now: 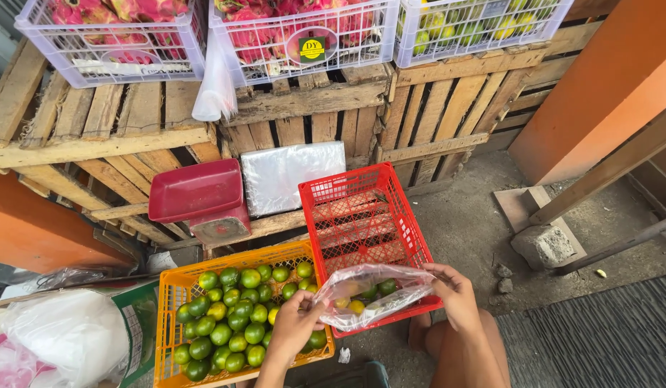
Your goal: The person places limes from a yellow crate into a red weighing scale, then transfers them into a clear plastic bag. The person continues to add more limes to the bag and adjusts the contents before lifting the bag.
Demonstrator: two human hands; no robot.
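My left hand (296, 325) and my right hand (455, 293) each grip one side of a clear plastic bag (372, 293) holding a few green and yellow limes. I hold the bag over the front edge of an empty red plastic crate (362, 215). Left of it, under my left hand, stands an orange crate (176, 287) filled with several green limes (232, 323). My bare knee shows below my right hand.
A red weighing scale (204, 197) and a stack of clear plastic bags (290, 176) sit on wooden crates behind. White baskets of dragon fruit (297, 32) and citrus (477, 25) stand on top. A white plastic bag (67, 334) lies at left; a stone (543, 246) at right.
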